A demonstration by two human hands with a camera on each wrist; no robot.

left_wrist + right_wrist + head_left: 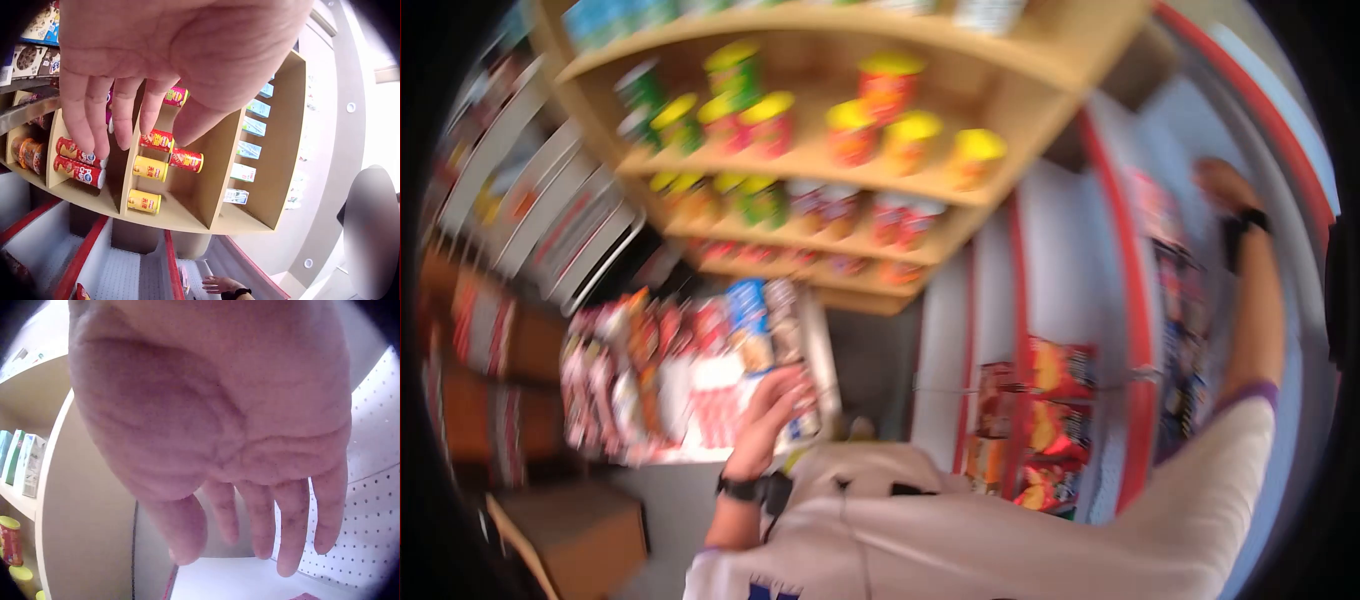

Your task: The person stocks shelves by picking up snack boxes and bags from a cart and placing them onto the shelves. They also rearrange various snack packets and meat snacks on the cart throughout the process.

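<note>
My left hand [772,420] hangs in front of my body, by the edge of a table of packaged snacks [700,370]; in the left wrist view the same hand [169,69] has loosely bent fingers and holds nothing. My right hand [1226,186] reaches out over a red-edged shelf unit on the right. The right wrist view shows that hand [219,437] with its fingers extended and nothing in it, before a pegboard back panel [375,506]. Below it in the head view are packets [1155,210] on a shelf.
Ahead stands a wooden shelf [800,160] with rows of lidded cans [905,145]. Red and yellow bags [1055,430] sit on lower red-edged shelves. A cardboard-coloured box [575,535] is at the lower left, beside brown shelving. Another person [372,231] appears in the left wrist view.
</note>
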